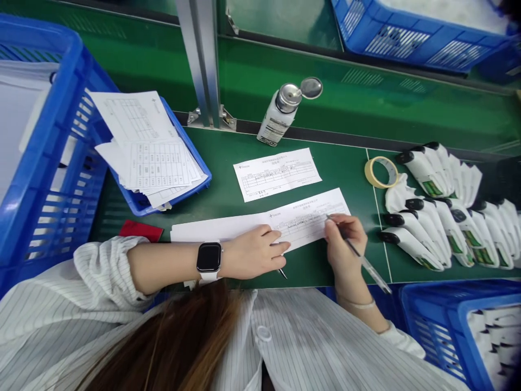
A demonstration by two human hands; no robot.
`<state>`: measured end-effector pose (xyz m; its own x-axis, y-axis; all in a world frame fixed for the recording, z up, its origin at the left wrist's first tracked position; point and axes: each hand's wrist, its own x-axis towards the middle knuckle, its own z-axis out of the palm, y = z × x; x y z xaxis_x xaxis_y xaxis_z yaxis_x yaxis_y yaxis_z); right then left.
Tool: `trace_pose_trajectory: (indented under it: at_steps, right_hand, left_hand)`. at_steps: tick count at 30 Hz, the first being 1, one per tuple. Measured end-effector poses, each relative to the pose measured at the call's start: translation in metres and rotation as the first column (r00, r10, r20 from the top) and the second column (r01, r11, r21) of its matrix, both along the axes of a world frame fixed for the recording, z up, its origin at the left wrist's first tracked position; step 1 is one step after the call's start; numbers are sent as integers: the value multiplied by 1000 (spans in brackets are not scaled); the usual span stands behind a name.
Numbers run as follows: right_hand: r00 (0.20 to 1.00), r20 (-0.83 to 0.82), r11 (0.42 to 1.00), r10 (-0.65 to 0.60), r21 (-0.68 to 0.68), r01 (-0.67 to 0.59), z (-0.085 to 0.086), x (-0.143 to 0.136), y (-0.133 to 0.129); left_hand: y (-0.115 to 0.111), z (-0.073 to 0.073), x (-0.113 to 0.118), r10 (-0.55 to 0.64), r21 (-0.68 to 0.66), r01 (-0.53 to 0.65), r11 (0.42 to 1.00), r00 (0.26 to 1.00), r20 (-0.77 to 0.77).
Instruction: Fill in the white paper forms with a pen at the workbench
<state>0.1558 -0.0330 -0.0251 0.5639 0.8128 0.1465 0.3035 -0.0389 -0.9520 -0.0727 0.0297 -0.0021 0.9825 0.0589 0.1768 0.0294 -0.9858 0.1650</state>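
Note:
My left hand (pixel 254 252) lies with its fingers spread on the left part of a printed form (pixel 309 220), which rests on other white sheets (pixel 203 229). A second pen (pixel 282 273) pokes out from beneath that hand. In my right hand (pixel 345 244) is a clear pen (pixel 372 269), its tip touching the form near the handwritten row. Just above lies another filled-in form (pixel 277 175), flat on the green table. A white bottle (pixel 279 117) with an open metal lid stands behind it.
Papers (pixel 152 152) fill a small blue tray (pixel 201 184) at left, beside a large blue basket (pixel 77 108). A red piece (pixel 140 231) lies below. On the right are a tape roll (pixel 381 172) and several white-and-black devices (pixel 431 228), with blue crates (pixel 439 320) underneath.

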Motion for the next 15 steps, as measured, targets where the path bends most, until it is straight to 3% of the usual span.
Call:
trace_pose_trajectory:
  at_steps: [3,5,10,15]
  right_hand:
    - [982,-42,981,186,-47,-188,1,-22,-11]
    - [971,-13,966,239,-102,-239,1,-31,-14]
    - [951,148,951,273,-188,-243,0,-35,-12]
    - [944,216,965,249,-143,-222,-2,-36,-13]
  left_hand:
    - [1,1,-1,-9,2,9,1000,1000,-5]
    - [1,1,-2,-24,7,24,1000,1000,0]
    - [3,0,-3,-30,19,30,999,999,32]
    - [3,-4,-3,-31,23,30,999,997,72]
